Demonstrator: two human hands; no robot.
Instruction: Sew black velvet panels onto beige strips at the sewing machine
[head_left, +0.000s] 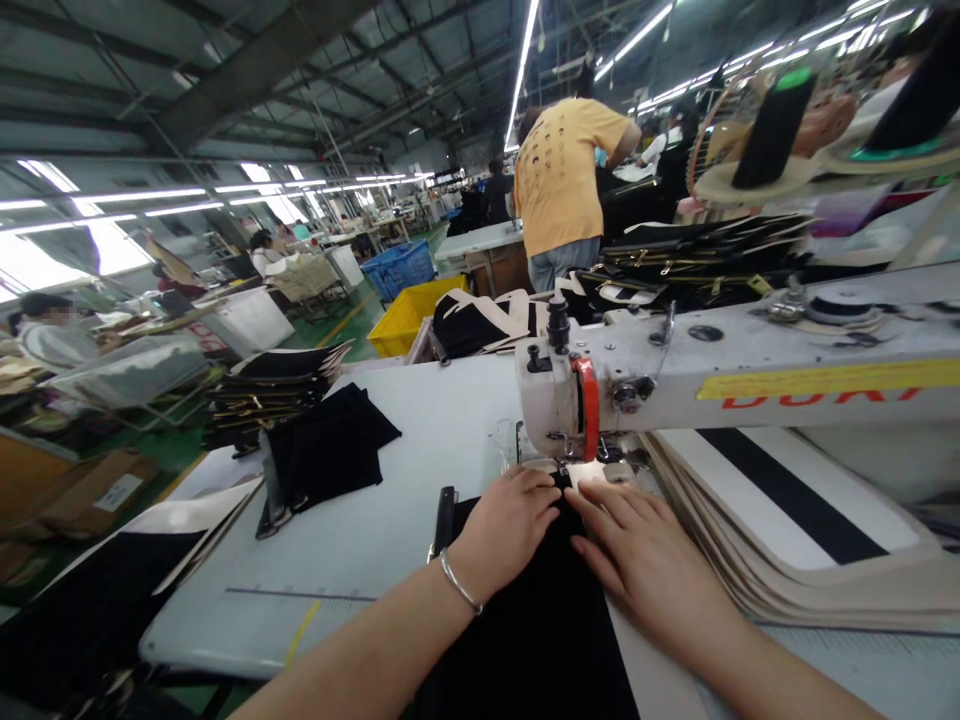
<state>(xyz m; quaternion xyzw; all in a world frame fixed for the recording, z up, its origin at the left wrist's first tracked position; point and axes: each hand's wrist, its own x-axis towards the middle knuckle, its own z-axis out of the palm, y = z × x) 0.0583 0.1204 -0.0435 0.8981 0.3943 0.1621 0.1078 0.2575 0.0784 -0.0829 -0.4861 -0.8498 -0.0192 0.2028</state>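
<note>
The left hand (506, 525) is lying over the upper part of a black cloth (536, 630), its fingers bent and held close together; their undersides are staying out of sight, so whether they are pinching the cloth or only pressing it, I cannot tell. The right hand (645, 545) is resting just beside it, palm down, fingers stretched and slightly spread, covering part of the cloth's pale edge (652, 665). The cloth is lying on the desk (420, 410) in front of the sewing machine (551, 400), its top end reaching the machine's head and its near end running off the bottom of the view. A bright glow is washing out the spot beyond the fingertips, and the needle is not showing clearly. A dark strip (445, 520) is poking out by the left wrist, too covered to make out. Yellow tape (825, 378) is hiding part of the machine's red lettering. To the right, a stack of pale panels (795, 500) is sitting partly behind the machine's arm. Folded black pieces (330, 450) are lying at the left, their layers merging darkly.
</note>
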